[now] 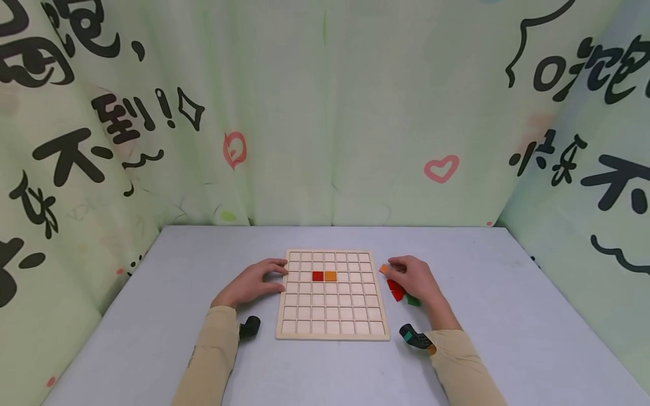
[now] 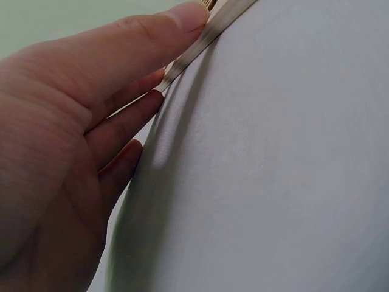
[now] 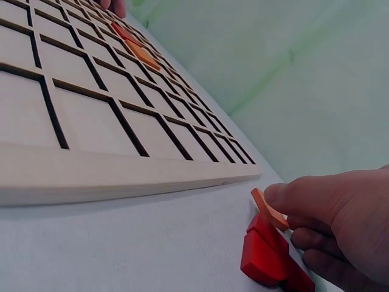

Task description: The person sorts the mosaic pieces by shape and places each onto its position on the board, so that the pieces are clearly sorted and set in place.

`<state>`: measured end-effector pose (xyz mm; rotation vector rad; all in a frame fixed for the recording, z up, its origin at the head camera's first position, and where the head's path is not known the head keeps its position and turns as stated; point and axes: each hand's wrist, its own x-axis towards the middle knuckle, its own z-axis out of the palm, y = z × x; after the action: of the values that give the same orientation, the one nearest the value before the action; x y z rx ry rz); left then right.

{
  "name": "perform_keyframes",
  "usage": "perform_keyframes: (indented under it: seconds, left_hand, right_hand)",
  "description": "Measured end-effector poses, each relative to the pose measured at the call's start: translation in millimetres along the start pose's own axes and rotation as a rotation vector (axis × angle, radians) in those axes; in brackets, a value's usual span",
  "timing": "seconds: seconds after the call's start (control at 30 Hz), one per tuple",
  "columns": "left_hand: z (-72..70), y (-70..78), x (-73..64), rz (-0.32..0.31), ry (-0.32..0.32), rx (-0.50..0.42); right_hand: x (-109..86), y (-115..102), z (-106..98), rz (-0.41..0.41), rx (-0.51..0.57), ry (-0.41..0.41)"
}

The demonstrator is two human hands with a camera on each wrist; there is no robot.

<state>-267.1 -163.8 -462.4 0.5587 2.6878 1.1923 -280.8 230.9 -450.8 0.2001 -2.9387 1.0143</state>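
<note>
A wooden grid board [image 1: 332, 338] lies on the table. In its second row, a red square tile [image 1: 317, 276] and an orange square tile [image 1: 330, 276] sit side by side in neighbouring cells. My left hand [image 1: 252, 283] rests with its thumb and fingertips against the board's left edge, fingers fairly straight. Beyond the right edge, my right hand [image 1: 417, 280] pinches another orange tile [image 3: 271, 210] between thumb and fingers. Under and beside that hand are loose red pieces [image 3: 262, 258] and a green piece [image 1: 413, 301], partly covered by the hand in the head view.
A pale cloth covers the table [image 1: 203, 372]. Printed curtains [image 1: 335, 113] stand behind it and on both sides. Each wrist wears a black camera, one at the left wrist [image 1: 250, 327] and one at the right [image 1: 414, 336].
</note>
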Motion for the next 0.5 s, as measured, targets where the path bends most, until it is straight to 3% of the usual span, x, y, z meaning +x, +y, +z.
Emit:
perform_keyframes:
  seconds: [0.5]
  left_hand:
    - [0.1,-1.5,-0.5,0.0,0.002,-0.01]
  right_hand:
    - [2.9,-5.6,8.7,-0.073,-0.056,0.021]
